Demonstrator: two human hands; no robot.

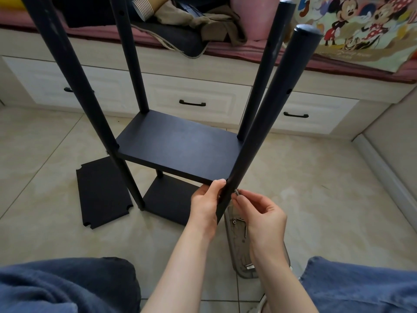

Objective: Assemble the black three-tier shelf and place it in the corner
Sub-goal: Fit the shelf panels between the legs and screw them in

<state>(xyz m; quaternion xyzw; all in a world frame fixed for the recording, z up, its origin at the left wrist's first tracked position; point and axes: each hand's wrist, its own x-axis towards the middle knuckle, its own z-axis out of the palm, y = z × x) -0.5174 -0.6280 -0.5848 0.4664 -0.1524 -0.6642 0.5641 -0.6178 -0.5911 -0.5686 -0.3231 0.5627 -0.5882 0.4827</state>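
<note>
Head view: fingers of the right hand (262,213) pinch a screw (236,192) against the front right post (266,123). The left hand (204,205) grips that post at the middle board's (178,143) corner. The half-built shelf (133,64) stands on the floor (316,177), with a loose board (102,193) lying flat on its left.
</note>
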